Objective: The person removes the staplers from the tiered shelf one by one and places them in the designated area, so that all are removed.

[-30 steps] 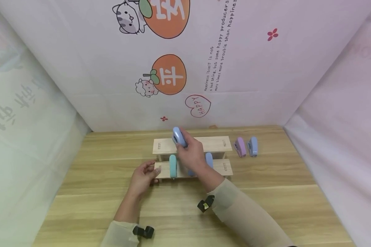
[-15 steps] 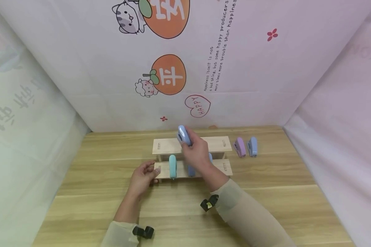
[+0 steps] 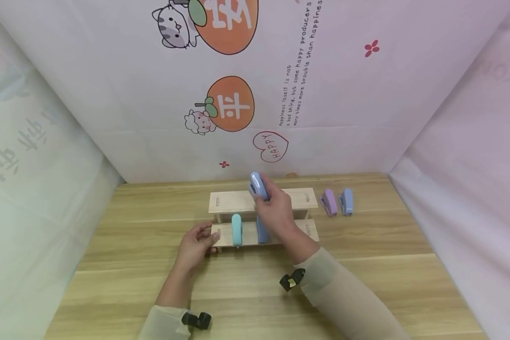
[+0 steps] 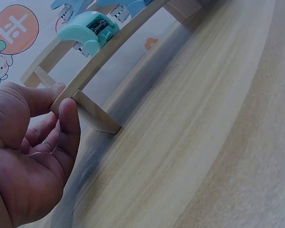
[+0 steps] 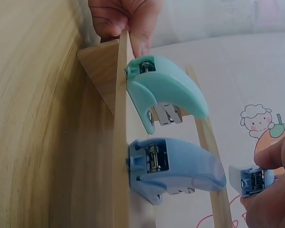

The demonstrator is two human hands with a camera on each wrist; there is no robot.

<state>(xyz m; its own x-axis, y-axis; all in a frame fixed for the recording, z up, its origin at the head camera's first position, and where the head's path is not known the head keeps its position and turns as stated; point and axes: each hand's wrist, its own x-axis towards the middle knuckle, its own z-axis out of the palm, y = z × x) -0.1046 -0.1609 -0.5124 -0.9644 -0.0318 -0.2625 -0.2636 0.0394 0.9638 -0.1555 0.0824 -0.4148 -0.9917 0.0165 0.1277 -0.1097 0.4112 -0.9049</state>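
My right hand grips a light blue stapler, held over the rear wooden shelf. In the right wrist view, the end of that held stapler pokes out between thumb and fingers. The lower front shelf carries a teal stapler and, to its right, a blue stapler, partly behind my right hand. My left hand pinches the left end of the front shelf; the left wrist view shows thumb above and a finger below the board.
Right of the shelves, a purple stapler and another blue stapler stand on the wood-grain table. A white printed sheet rises behind the table's back edge, and pale sheets flank both sides.
My right hand has shifted to the right above the rear shelf, carrying the light blue stapler, and now covers another blue stapler on the front shelf. My left hand keeps its hold there.
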